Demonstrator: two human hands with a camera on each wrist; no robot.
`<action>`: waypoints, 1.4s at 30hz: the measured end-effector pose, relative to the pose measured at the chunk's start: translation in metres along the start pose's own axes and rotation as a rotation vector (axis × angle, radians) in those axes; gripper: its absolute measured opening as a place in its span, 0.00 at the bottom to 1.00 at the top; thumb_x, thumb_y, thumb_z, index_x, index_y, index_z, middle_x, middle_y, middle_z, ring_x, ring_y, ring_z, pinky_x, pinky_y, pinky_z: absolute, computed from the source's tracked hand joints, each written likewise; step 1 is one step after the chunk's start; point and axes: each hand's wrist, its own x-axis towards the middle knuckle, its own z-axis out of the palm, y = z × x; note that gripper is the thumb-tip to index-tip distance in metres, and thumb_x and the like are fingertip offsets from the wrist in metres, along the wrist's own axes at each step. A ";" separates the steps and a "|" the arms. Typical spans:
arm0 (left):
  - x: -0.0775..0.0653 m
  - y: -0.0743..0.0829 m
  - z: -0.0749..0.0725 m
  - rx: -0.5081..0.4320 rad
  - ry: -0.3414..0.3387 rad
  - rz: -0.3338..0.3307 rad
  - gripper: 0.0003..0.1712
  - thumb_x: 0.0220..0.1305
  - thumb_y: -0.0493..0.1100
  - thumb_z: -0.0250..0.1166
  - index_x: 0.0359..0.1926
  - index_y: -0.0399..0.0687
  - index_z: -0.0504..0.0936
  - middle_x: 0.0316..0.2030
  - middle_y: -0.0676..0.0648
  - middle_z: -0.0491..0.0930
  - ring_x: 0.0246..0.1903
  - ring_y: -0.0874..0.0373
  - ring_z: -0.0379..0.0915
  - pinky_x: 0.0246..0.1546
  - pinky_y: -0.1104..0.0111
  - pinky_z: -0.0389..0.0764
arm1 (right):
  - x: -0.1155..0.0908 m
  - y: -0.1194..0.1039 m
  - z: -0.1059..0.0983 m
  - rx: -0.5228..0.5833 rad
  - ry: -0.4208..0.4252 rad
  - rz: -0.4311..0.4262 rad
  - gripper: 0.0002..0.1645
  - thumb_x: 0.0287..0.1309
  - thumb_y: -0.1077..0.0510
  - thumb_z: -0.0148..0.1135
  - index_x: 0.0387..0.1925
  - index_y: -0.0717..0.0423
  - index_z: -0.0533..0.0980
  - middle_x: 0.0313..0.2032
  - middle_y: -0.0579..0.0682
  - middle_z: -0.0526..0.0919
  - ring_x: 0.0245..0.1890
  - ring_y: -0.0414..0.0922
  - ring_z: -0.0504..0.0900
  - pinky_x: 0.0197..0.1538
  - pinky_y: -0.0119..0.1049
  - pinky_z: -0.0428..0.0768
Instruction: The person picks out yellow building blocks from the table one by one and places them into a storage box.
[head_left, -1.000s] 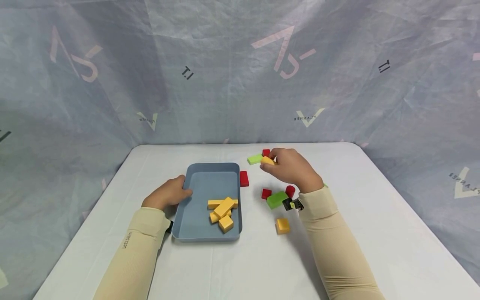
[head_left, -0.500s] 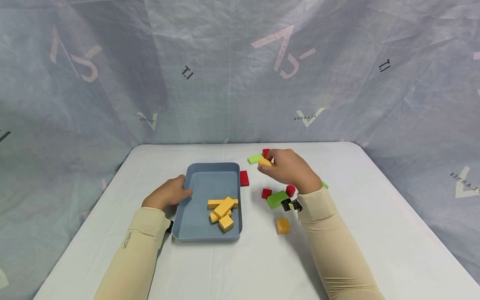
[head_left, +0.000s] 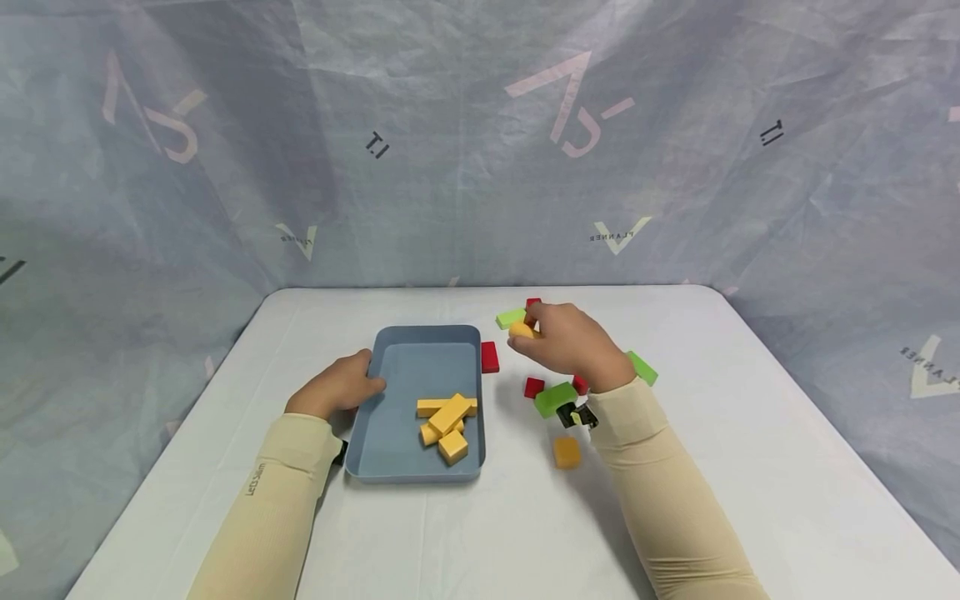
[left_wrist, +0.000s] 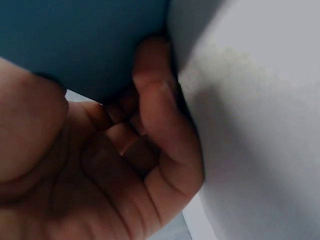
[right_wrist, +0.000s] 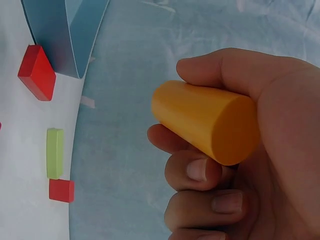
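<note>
My left hand [head_left: 337,387] grips the left wall of a blue-grey tray [head_left: 401,367], thumb over the rim. In the left wrist view its fingers [left_wrist: 167,122] curl under the tray's edge. Between thumb and fingers, my right hand [head_left: 573,337] holds a yellow cylinder [right_wrist: 205,120] above the table, to the right of the tray; the right wrist view shows its round end. Several yellow blocks [head_left: 450,414] lie piled in the tray's near right part, among them a cube [head_left: 453,447].
Right of the tray lie a red block [head_left: 490,357], a light green block [head_left: 511,318], a small red cube [head_left: 533,388] and a green block [head_left: 556,399]. A yellow cube [head_left: 567,452] sits nearer. Another green block [head_left: 642,367] lies beyond my right wrist. Behind the table hangs a grey cloth [head_left: 450,167].
My right hand has moved left and slightly nearer with the yellow cylinder, uncovering more of the green block behind the wrist. The left hand and the tray have stayed in place.
</note>
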 end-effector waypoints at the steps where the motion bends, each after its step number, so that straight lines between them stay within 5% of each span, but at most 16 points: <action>1: 0.000 0.000 0.000 0.000 -0.001 -0.001 0.39 0.66 0.47 0.55 0.68 0.29 0.51 0.60 0.29 0.64 0.45 0.48 0.69 0.46 0.49 0.73 | 0.000 -0.001 0.000 0.000 -0.002 -0.002 0.21 0.55 0.37 0.58 0.40 0.47 0.73 0.22 0.46 0.76 0.21 0.44 0.73 0.25 0.41 0.74; 9: 0.000 0.001 -0.001 0.010 -0.014 -0.015 0.39 0.66 0.48 0.55 0.68 0.29 0.51 0.58 0.30 0.66 0.39 0.49 0.70 0.40 0.53 0.74 | -0.001 -0.008 0.005 0.021 -0.015 -0.032 0.20 0.56 0.39 0.56 0.41 0.48 0.73 0.25 0.45 0.78 0.20 0.43 0.74 0.25 0.40 0.75; 42: -0.002 0.000 0.000 -0.007 -0.008 -0.006 0.39 0.67 0.49 0.55 0.68 0.31 0.51 0.58 0.31 0.66 0.42 0.48 0.69 0.42 0.52 0.73 | 0.001 -0.017 0.020 -0.012 0.001 -0.079 0.17 0.55 0.46 0.55 0.46 0.44 0.74 0.23 0.43 0.78 0.14 0.41 0.73 0.21 0.38 0.76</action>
